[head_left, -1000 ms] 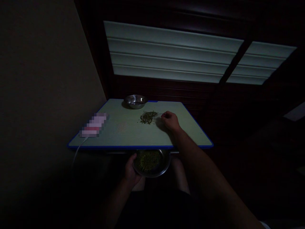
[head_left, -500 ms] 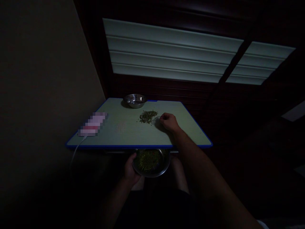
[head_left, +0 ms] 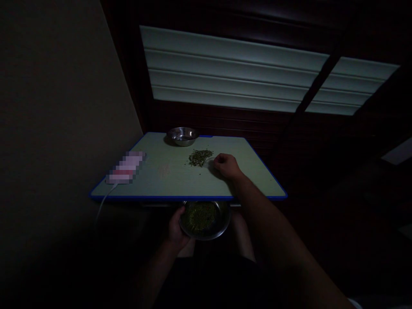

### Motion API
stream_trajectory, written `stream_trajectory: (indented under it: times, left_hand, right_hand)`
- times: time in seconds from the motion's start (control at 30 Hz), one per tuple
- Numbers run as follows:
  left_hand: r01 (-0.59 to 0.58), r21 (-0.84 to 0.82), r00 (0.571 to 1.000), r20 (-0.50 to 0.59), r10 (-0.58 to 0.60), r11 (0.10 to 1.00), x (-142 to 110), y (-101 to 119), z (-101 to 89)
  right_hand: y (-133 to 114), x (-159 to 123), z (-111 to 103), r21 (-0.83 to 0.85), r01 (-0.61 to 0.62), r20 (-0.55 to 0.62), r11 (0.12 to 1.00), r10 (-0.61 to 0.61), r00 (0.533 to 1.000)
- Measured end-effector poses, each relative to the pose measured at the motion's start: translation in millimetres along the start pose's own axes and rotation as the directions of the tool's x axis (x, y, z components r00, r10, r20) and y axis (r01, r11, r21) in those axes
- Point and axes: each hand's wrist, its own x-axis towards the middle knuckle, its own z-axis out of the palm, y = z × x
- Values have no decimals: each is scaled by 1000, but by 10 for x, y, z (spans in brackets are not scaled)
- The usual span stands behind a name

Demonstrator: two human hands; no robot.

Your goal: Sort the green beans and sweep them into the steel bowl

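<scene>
Below the near edge of the table, my left hand [head_left: 177, 228] is closed on the rim of a metal bowl [head_left: 222, 229]. Small green grains, like beans or seeds, lie inside this bowl; its far rim is hidden under the tabletop. My right hand [head_left: 226, 165] rests over the table with its fingers pinched together. From the pinch a thin, see-through piece [head_left: 209, 162] reaches toward a pile of grains [head_left: 199, 157]; its exact kind is too faint to make out. A few grains lie loose around the pile.
Behind the pile, a second metal bowl [head_left: 183, 136] stands on the pale blue-edged table [head_left: 180, 184]. A blurred pink phone-like object [head_left: 125, 168] with a white cable [head_left: 101, 206] lies at the left. A wall flanks the left side, and dark slatted panels stand behind.
My right hand has shifted very slightly left. A single grain now lies nearer the front, apart from the pile. My left hand and the bowl have barely moved.
</scene>
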Motion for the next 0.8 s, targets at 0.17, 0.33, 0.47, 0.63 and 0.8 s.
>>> stream_trajectory:
  times: [0.17,0.33,0.47,0.63,0.8]
  left_hand:
    - [-8,33,1000,-26,9,999,7,-2,-5]
    - [-6,31,1000,-3,6,1000,11,-7,-17]
    - [1,32,1000,-3,-1,999,14,-9,-26]
    - [-3,18,999,33,3,1000,24,-15,-48]
    - [-7,37,1000,15,7,999,34,-22,-49]
  right_hand:
    - [7,8,7,13,40,1,999,-40,999]
    - [31,21,19,87,101,30,991,-104,994]
    - [57,26,24,130,111,38,985,-116,992]
    - [43,16,32,153,95,28,984,-101,995]
    - [43,21,38,187,107,47,976,-118,992]
